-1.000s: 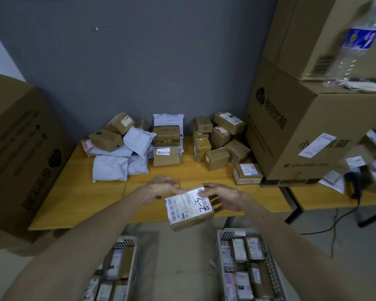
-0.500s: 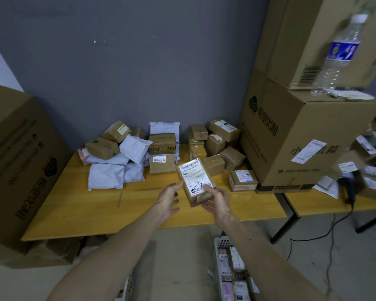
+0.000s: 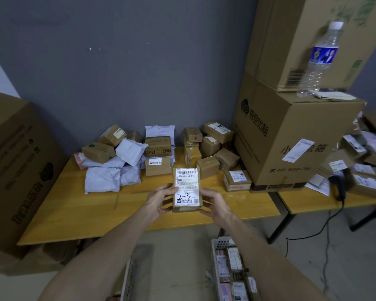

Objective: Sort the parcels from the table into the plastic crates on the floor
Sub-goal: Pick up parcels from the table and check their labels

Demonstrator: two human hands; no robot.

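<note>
Over the near edge of the bench (image 3: 74, 213), about mid-way along, the brown parcel (image 3: 187, 187) is now held up straight with its label square to the camera. A second ago it was down low over the floor between the two crates and tipped sideways, so it's been lifted and turned for a read. Left to right: only a sliver of the left crate (image 3: 127, 276) shows at the bottom, then the left hand (image 3: 161, 199) has its fingers curled round the parcel's left side, thumb up by the label. Next the right hand (image 3: 216, 205) cups the lower right corner, fingers bent around it, so both have hold of the same box. Below that the right crate (image 3: 215, 255) sits on the floor, already packed. Back at the bench's far edge the pile (image 3: 156, 153) looks untouched. My guess: the handwritten "2-3" is being checked to pick a crate, so this one isn't sorted yet and the drop is what's left.
</note>
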